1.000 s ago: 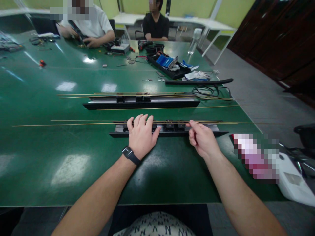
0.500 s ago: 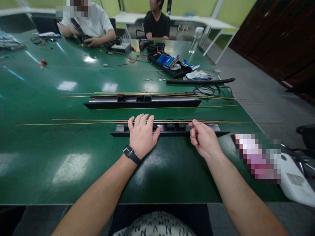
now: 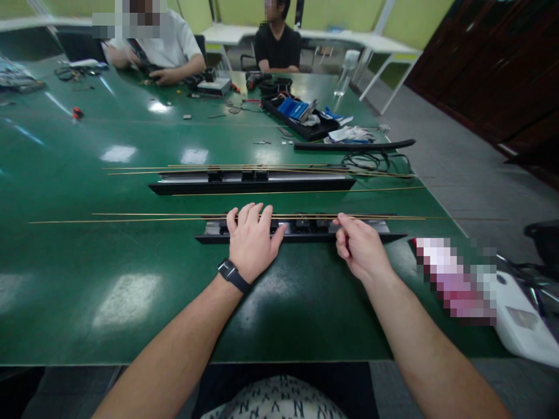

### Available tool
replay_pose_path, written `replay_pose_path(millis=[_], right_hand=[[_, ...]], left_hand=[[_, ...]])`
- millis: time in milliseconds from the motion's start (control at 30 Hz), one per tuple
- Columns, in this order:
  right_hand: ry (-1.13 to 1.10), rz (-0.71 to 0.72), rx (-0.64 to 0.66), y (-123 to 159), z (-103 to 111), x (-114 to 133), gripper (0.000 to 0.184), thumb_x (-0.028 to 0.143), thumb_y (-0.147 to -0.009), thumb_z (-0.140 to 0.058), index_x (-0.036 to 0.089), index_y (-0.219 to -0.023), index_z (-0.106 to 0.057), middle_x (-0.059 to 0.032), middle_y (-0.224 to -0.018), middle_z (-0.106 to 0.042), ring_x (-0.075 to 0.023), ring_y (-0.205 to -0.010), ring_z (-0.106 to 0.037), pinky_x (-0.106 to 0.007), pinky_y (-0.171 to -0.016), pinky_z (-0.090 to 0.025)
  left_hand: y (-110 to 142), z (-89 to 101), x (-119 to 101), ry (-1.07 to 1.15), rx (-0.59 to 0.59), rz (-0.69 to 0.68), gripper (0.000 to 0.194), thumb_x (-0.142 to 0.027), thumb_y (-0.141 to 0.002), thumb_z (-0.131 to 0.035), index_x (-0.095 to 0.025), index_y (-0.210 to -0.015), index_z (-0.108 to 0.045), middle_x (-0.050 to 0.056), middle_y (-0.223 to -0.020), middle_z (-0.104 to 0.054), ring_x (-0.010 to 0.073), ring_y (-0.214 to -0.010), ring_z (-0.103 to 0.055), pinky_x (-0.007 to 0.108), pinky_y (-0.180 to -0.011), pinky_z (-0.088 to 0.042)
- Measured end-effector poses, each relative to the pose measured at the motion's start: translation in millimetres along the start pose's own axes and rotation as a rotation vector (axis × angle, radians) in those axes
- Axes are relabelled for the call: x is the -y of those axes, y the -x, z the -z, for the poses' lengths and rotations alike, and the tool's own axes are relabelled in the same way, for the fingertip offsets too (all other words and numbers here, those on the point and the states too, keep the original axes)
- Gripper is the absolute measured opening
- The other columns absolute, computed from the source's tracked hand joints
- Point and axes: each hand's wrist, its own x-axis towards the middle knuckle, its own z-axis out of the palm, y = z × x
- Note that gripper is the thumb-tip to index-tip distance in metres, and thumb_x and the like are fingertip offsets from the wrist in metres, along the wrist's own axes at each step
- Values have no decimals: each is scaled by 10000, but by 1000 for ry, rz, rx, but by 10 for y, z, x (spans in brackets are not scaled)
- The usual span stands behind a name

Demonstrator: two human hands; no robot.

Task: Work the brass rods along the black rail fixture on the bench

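A long black rail (image 3: pixel 305 231) with small black blocks on it lies across the green table (image 3: pixel 109 256) in front of me. My left hand (image 3: pixel 252 240), with a black watch on the wrist, lies flat on the rail, fingers stretched out over it. My right hand (image 3: pixel 360 247) is closed in a pinch on a thin brass rod (image 3: pixel 152 219) that runs along the top of the rail. A second brass rod (image 3: pixel 174 214) lies just behind it.
A second black rail (image 3: pixel 248 181) with several brass rods lies further back. Behind it are a black tray (image 3: pixel 301 116) of parts, black cables (image 3: pixel 371 158) and a black strip (image 3: pixel 353 145). Two people sit at the far side. A white device (image 3: pixel 522 326) lies at right.
The brass rod in my right hand has slid slightly to the right. Both hands stay almost where they were.
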Motion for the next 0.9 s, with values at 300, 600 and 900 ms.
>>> replay_pose_path(millis=[300,600,900], right_hand=[[-37,13,-17,1,-1,5,321,432,-823,-816,152,-844,-660,56,-485,-534,-55,-281,-368,-177,-280,-220],[-13,-8,-14,5,-9,21,364,487,-826,-811,159,-860,-657,56,-472,-524,-60,-280,-373,-177,-282,-216],[6,4,9,-14,19,-14,333,446,-837,-809,135,-876,-697,51,-486,-528,-53,-297,-379,-175,-291,-206]], left_hand=[[11,-23,7,14,-5,3,452,-464,-1004,-547,-187,-1351,-628,155,-1408,-649,345,-1378,-514,566,-1208,-245],[11,-18,4,16,-7,-1,456,-466,-1004,-547,-179,-1349,-629,159,-1405,-649,345,-1377,-513,571,-1208,-244],[11,-26,9,2,-7,-6,463,-476,-1008,-542,-177,-1352,-624,160,-1405,-649,348,-1377,-513,577,-1205,-246]])
